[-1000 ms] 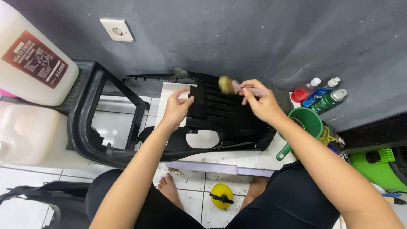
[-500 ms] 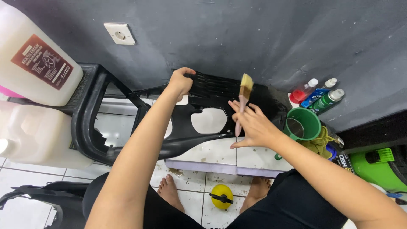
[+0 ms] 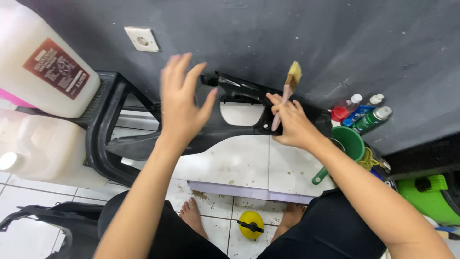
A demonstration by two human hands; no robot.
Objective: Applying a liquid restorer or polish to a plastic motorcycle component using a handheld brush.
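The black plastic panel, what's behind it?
Behind the black plastic panel are a dark grey wall and white floor tiles, seen through its hole. The panel hides the rest.

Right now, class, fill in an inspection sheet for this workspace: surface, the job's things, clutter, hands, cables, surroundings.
Surface: white tiled floor, speckled with dirt, with a raised tiled edge near the feet.
Job's things: black plastic panel propped against the dark wall; paintbrush, bristles up.
Clutter: green scoop cup, three bottles by the wall, yellow round object between the feet.
Hands: left hand open, fingers spread, raised in front of the panel; right hand gripping the paintbrush handle.
Cables: nothing seen.
Surroundings: wall socket, two large white jerrycans, black plastic chair, green machine at right.
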